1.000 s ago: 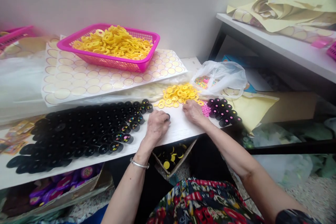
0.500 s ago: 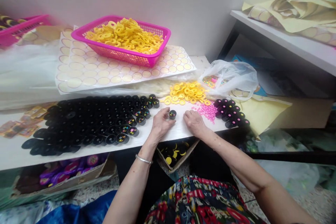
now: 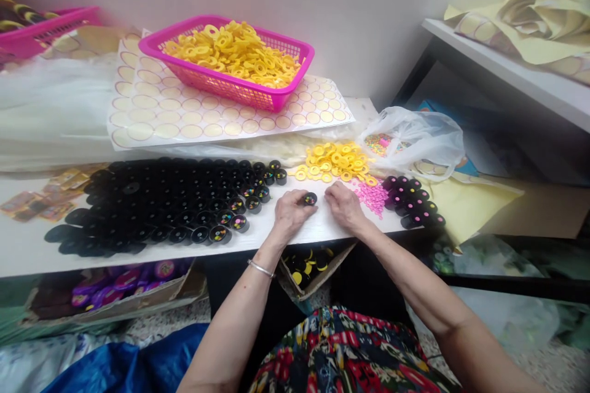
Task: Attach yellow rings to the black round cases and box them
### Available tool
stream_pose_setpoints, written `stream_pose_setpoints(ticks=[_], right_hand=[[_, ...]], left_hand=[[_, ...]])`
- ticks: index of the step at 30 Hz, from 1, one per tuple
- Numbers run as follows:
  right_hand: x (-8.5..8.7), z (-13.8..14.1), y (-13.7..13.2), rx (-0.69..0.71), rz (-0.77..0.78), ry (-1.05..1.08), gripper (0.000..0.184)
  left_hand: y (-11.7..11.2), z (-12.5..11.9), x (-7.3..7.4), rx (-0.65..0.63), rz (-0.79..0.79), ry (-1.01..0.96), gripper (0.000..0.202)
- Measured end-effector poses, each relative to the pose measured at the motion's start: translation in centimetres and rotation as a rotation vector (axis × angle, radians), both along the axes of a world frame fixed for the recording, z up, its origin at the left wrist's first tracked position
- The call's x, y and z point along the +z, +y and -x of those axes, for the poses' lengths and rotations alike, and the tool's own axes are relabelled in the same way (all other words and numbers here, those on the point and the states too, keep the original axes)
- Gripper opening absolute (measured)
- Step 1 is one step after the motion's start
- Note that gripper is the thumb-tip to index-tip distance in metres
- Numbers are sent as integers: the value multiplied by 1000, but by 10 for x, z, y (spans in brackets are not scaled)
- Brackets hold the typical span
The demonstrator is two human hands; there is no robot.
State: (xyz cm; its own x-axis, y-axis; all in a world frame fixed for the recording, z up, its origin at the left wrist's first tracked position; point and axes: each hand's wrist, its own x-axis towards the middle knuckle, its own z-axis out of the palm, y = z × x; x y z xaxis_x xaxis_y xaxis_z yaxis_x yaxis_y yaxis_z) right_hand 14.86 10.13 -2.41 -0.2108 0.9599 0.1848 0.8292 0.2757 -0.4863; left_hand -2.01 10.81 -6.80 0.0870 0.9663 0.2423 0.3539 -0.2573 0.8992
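Note:
My left hand (image 3: 294, 213) grips a small round black cup (image 3: 310, 199) between thumb and fingers, its opening turned up with tiny coloured bits inside. Close to its right, my right hand (image 3: 343, 207) is closed, fingertips pinched together; whatever they may hold is hidden. Beyond it lies a spread of small pink pieces (image 3: 372, 198). Behind both hands is a loose pile of yellow rings (image 3: 338, 161). Rows of black cups (image 3: 184, 202) stand on my left, those nearest me holding coloured bits. On the right sits a group of black pieces with pink and yellow dots (image 3: 413, 199).
A pink basket (image 3: 276, 98) of yellow rings rests on sheets of round stickers (image 3: 193, 126) at the back. A plastic bag (image 3: 419, 138) of coloured bits lies back right. An open box (image 3: 306, 276) with black and yellow pieces is below the table edge (image 3: 258, 236).
My left fingers have closed around the black cup, which stood between thumb and fingers before. My right hand stays pinched near the pink pieces. The whole view has shifted slightly.

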Motion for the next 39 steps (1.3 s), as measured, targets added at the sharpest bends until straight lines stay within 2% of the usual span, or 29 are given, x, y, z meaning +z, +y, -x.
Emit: stream_pose_setpoints(ticks=[2, 4, 7, 13, 19, 23, 26, 29, 31, 32, 34, 35, 39], right_hand=[[3, 6, 3, 72, -56, 161, 13], [6, 12, 5, 157, -97, 220, 13], [9, 19, 7, 221, -118, 117, 16], [19, 22, 9, 262, -124, -174, 24], [31, 28, 13, 353, -87, -391, 21], [35, 33, 17, 402, -53, -401, 16], [33, 28, 19, 396, -13, -230, 16], [25, 13, 21, 350, 40, 146, 12], [17, 1, 23, 216, 34, 325, 9], [13, -3, 24, 111, 12, 345, 9], [9, -10, 26, -85, -54, 256, 10], [8, -10, 27, -141, -84, 171, 11], [8, -1, 31, -163, -98, -185, 17]], left_hand=[[-1, 0, 2, -19, -36, 16, 25], [-1, 0, 4, -34, -51, 39, 18], [-3, 0, 8, -31, -41, 62, 14], [-3, 1, 9, -36, -34, 85, 16], [-2, 0, 8, -32, -40, 88, 20], [-1, -1, 8, -29, -53, 72, 16], [-2, -1, 8, -21, -58, 63, 18], [-2, -1, 6, -15, -53, 86, 18], [-2, -1, 4, 12, -23, 84, 23], [-1, -1, 3, 31, -2, 73, 27], [-1, -1, 2, 66, 37, 50, 35], [-1, -1, 2, 75, 50, 44, 36], [-1, 0, 2, 84, 66, 44, 36]])
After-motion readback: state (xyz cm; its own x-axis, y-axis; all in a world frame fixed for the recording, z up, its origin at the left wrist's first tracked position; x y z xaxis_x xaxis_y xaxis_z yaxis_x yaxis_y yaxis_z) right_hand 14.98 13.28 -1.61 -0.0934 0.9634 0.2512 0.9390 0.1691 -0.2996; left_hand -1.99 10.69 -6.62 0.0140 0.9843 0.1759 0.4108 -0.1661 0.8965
